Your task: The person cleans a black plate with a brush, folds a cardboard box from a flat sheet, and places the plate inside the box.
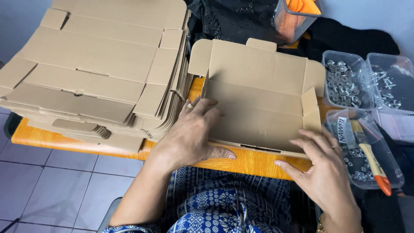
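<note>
A brown cardboard box (258,99) lies partly folded on the orange wooden table (250,163), its lid standing up at the back and its side flaps raised. My left hand (192,133) rests flat on the box's left front corner, fingers spread over the side wall, a ring on one finger. My right hand (321,166) presses against the front right corner, fingers apart along the front wall. Neither hand grips anything.
A tall stack of flat cardboard blanks (95,69) fills the table's left. At right stand clear plastic tubs of metal screws (345,82) and another tub (366,151) with a wooden-handled brush. A mesh basket (295,17) sits at the back. Tiled floor (51,185) lies below.
</note>
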